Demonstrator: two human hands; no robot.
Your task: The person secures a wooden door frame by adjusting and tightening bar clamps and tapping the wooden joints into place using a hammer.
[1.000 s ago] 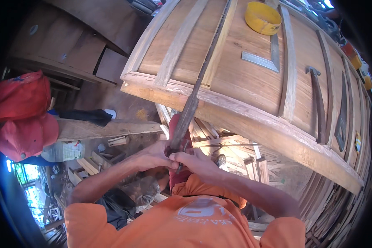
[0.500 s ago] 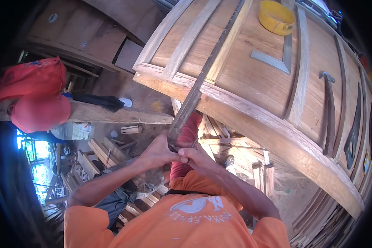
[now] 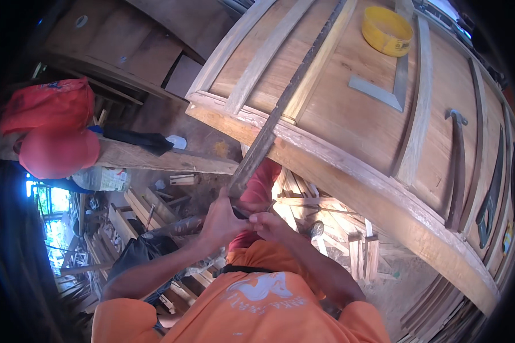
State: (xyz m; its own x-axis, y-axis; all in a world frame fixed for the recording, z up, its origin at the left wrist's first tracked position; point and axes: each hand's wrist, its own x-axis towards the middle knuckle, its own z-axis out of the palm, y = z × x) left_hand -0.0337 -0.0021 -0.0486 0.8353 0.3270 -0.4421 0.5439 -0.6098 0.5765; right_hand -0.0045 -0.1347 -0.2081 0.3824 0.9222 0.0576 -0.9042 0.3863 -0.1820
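A long, narrow dark strip (image 3: pixel 269 128) with a rough, nicked edge slants from my hands up across the edge of a large wooden panel (image 3: pixel 326 146) fitted with battens. My left hand (image 3: pixel 218 222) is closed around the near end of this strip, with a small black piece showing by the thumb. Right against it, my right hand (image 3: pixel 270 226) is closed in a pinch. A thin, pencil-like tip shows above its fingers, too small to name. Both hands are in front of my body, below the panel's edge.
On the panel lie a yellow round tub (image 3: pixel 387 31), a metal square (image 3: pixel 377 93), a hammer (image 3: pixel 456 166) and a handsaw (image 3: pixel 489 200). A red cap (image 3: pixel 59 153) and red bag (image 3: pixel 48 106) rest on a beam (image 3: pixel 171 159) at left. Wood offcuts (image 3: pixel 140 208) litter the floor.
The view has shifted slightly, so the panel and its tools sit a little lower and to the right. My left hand has tilted more upright on the strip; both hands stay together.
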